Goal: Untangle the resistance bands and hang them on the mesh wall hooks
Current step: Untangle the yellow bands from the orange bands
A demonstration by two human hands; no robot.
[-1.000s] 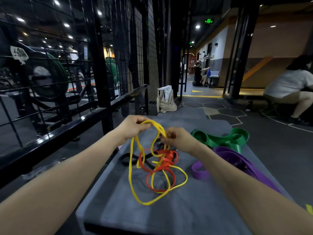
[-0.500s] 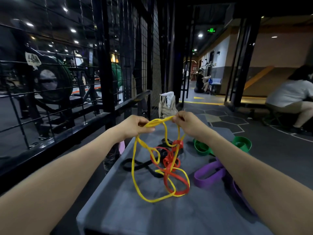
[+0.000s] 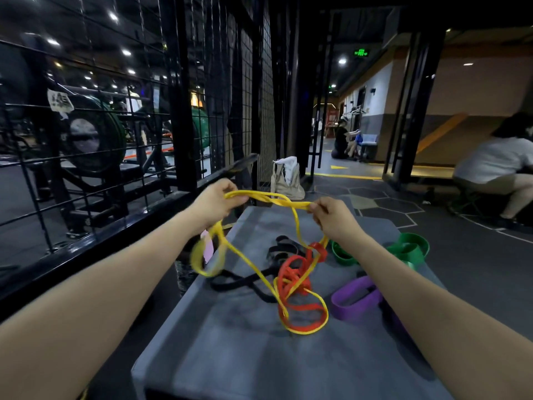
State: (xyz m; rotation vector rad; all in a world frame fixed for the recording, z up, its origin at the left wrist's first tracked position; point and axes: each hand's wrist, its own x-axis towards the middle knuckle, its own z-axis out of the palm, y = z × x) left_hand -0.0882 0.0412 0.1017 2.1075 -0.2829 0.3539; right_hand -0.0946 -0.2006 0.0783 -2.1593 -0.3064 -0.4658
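Above the bench's point(image 3: 230, 356) far edge, my left hand point(image 3: 215, 202) and right hand point(image 3: 331, 216) each pinched the yellow band point(image 3: 268, 197), fingers clamped, stretching it taut to expose its knot with the red band point(image 3: 297, 272).

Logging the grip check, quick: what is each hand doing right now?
Left hand: holding the yellow band.
Right hand: pinching the same yellow band.

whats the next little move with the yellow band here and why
Probably lift both hands a bit higher and shake gently. The left hand and right hand grip the yellow band stretched between them, but its lower loops are wound through the red band on the grey bench. Raising it should show where red catches.
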